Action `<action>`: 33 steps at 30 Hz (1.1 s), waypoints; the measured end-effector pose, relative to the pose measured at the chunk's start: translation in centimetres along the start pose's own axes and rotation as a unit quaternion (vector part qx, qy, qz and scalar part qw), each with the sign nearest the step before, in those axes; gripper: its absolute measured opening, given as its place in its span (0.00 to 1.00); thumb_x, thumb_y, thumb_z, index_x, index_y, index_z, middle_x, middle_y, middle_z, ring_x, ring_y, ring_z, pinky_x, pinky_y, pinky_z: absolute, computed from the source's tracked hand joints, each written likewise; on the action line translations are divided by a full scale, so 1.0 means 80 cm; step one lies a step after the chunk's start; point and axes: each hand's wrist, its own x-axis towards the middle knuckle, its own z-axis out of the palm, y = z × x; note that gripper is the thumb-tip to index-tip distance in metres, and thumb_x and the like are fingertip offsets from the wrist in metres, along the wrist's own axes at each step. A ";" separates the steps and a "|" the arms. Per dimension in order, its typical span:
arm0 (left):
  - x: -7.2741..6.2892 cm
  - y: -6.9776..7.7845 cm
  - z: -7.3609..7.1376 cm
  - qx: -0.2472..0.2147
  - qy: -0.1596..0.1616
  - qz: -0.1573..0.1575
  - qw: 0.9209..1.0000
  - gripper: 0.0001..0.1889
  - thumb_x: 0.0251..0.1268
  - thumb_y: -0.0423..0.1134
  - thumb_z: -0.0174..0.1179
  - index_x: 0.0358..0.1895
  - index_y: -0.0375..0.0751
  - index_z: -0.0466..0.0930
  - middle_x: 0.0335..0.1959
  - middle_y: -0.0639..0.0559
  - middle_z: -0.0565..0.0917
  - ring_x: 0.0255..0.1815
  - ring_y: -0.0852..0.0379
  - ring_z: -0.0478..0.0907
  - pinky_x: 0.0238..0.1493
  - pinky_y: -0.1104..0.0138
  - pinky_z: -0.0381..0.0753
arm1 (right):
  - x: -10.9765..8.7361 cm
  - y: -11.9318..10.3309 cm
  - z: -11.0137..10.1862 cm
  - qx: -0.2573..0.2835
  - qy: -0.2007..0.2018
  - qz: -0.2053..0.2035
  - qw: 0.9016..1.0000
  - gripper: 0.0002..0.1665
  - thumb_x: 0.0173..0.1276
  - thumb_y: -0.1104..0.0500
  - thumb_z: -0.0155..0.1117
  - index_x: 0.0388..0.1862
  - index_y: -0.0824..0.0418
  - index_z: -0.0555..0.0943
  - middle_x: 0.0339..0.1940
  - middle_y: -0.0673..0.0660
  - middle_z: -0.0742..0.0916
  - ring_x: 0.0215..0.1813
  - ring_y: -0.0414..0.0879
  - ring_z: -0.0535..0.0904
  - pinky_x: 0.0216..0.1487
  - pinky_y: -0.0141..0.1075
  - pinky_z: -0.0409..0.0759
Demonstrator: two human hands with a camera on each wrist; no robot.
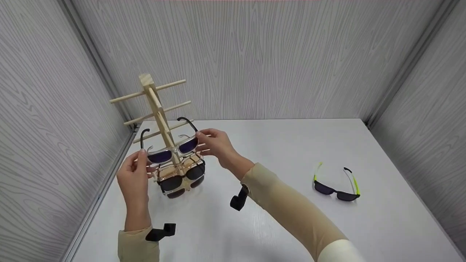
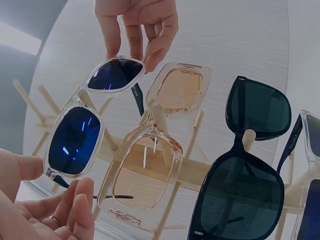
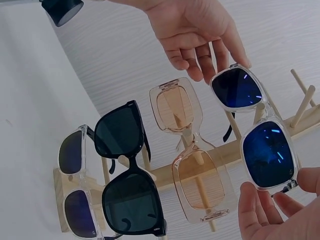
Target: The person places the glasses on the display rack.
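"Beige sleeve (image 1: pixel 291 207) nearest. Hands?"

"Left hand (image 1: pixel 134 174) and right hand (image 1: pixel 217 146), both nearly closed, each pinching one end of blue-lensed sunglasses (image 1: pixel 160 157)."

"Where's that pair?"

"At the wooden stand (image 1: pixel 146 80), just above peach-lensed glasses (image 3: pixel 205 170), bridge by a peg (image 3: pixel 259 114). Resting there? Can't tell."

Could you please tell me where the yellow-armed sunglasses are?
In the head view, the sunglasses lie on the table at the right, with the right sleeve to their left.
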 end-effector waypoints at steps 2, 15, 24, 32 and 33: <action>-0.001 -0.001 0.000 -0.001 0.002 -0.004 1.000 0.21 0.65 0.52 0.55 0.48 0.38 0.80 0.27 0.47 0.81 0.22 0.59 0.79 0.22 0.74 0.76 | 0.000 0.002 -0.003 -0.001 -0.001 0.000 1.000 0.16 0.68 0.55 0.60 0.49 0.63 0.78 0.36 0.59 0.84 0.36 0.51 0.83 0.38 0.39 0.82; -0.015 -0.016 -0.016 -0.045 0.025 -0.017 0.999 0.17 0.67 0.47 0.55 0.46 0.35 0.79 0.26 0.47 0.82 0.24 0.57 0.80 0.24 0.73 0.77 | -0.003 0.017 -0.035 -0.016 -0.004 0.024 1.000 0.20 0.68 0.51 0.59 0.51 0.64 0.77 0.45 0.64 0.83 0.37 0.50 0.83 0.39 0.39 0.81; -0.042 -0.014 -0.016 -0.067 0.010 0.020 0.997 0.14 0.69 0.39 0.53 0.46 0.30 0.78 0.28 0.41 0.80 0.26 0.55 0.79 0.27 0.73 0.78 | -0.020 0.026 -0.071 -0.003 -0.014 0.023 1.000 0.19 0.68 0.51 0.58 0.49 0.64 0.78 0.39 0.60 0.84 0.37 0.50 0.83 0.39 0.39 0.81; -0.063 -0.025 -0.011 -0.102 -0.013 0.012 0.995 0.14 0.69 0.38 0.53 0.46 0.29 0.78 0.28 0.43 0.79 0.25 0.55 0.79 0.27 0.73 0.78 | -0.038 0.045 -0.088 0.023 -0.034 0.033 0.999 0.18 0.69 0.54 0.58 0.50 0.66 0.77 0.39 0.60 0.84 0.38 0.50 0.83 0.41 0.40 0.81; -0.066 -0.027 -0.010 -0.104 -0.016 0.010 0.994 0.14 0.69 0.39 0.53 0.46 0.29 0.78 0.28 0.43 0.79 0.25 0.56 0.79 0.27 0.73 0.78 | -0.041 0.048 -0.090 0.024 -0.033 0.034 0.999 0.18 0.69 0.54 0.58 0.50 0.66 0.77 0.39 0.60 0.84 0.38 0.50 0.83 0.41 0.40 0.81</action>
